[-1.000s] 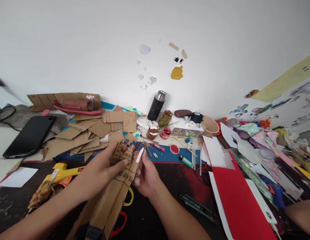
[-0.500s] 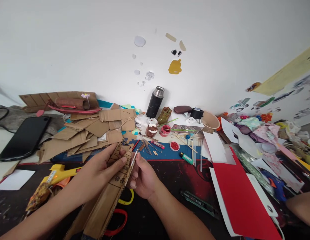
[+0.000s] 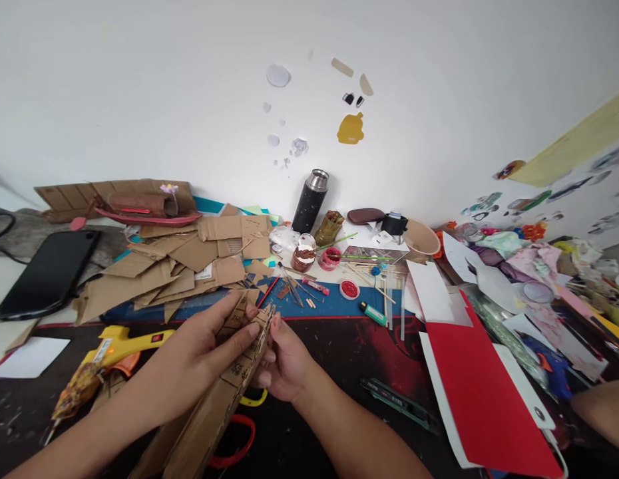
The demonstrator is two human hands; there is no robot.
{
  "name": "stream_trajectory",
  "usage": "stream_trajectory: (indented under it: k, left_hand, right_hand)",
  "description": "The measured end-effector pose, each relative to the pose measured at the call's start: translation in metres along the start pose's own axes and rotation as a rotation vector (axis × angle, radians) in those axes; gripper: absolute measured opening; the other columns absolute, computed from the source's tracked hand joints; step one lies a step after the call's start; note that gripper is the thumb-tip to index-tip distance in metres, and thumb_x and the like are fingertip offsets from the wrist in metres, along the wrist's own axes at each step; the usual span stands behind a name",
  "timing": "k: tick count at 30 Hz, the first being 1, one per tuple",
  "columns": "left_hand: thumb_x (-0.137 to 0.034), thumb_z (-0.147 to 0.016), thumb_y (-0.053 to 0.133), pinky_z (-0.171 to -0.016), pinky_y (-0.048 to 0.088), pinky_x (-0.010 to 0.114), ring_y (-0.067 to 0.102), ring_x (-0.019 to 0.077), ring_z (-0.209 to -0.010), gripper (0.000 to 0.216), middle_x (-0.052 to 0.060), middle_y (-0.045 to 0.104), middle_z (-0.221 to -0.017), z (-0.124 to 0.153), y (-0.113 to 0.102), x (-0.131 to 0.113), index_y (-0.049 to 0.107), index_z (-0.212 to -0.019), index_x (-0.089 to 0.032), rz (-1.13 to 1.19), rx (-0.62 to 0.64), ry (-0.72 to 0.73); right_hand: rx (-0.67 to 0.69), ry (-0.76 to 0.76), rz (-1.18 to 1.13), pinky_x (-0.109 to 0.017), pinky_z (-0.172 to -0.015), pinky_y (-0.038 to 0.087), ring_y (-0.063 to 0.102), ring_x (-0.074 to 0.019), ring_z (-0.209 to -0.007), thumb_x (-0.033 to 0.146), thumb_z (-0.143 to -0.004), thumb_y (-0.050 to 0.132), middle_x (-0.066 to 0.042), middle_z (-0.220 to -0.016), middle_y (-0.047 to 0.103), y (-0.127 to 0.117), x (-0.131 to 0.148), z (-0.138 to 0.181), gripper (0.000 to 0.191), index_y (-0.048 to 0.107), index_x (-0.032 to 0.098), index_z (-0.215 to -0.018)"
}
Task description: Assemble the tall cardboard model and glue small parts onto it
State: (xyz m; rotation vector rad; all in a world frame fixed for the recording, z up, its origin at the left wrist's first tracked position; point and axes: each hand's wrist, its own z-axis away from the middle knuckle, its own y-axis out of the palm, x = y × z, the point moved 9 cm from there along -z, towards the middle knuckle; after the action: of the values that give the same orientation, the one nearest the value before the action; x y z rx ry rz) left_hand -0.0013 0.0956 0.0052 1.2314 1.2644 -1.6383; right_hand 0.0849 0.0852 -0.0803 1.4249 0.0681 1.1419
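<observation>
head: both hands (image 3: 200, 352) grip printed cardboard (image 3: 239, 359).

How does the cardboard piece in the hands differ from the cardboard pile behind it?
The held cardboard piece is one long folded strip, gripped by the left hand and right hand; the cardboard pile is many flat scraps lying loose. The piece bears dark print; the pile looks mostly plain. Both are brown corrugated board.

long folded brown cardboard piece (image 3: 224, 392) with printed characters, tilted up, held.
</observation>
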Motion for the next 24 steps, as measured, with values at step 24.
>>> stream_trajectory:
  k: [24]
  left_hand:
    - [-0.065, -0.104, 0.066, -0.077, 0.066, 0.034, 0.081, 0.0255, -0.084, 0.038, 0.000, 0.084, -0.091, -0.004, 0.004, 0.009, 0.074, -0.104, -0.028, -0.001, 0.014, 0.032]
  right_hand:
    - [-0.062, -0.006, 0.004, -0.020, -0.031, 0.024, 0.030, -0.0073, -0.030, 0.092, -0.058, 0.096, 0.015, -0.042, 0.036, -0.006, -0.003, -0.004, 0.084, 0.045, 0.026, -0.071]
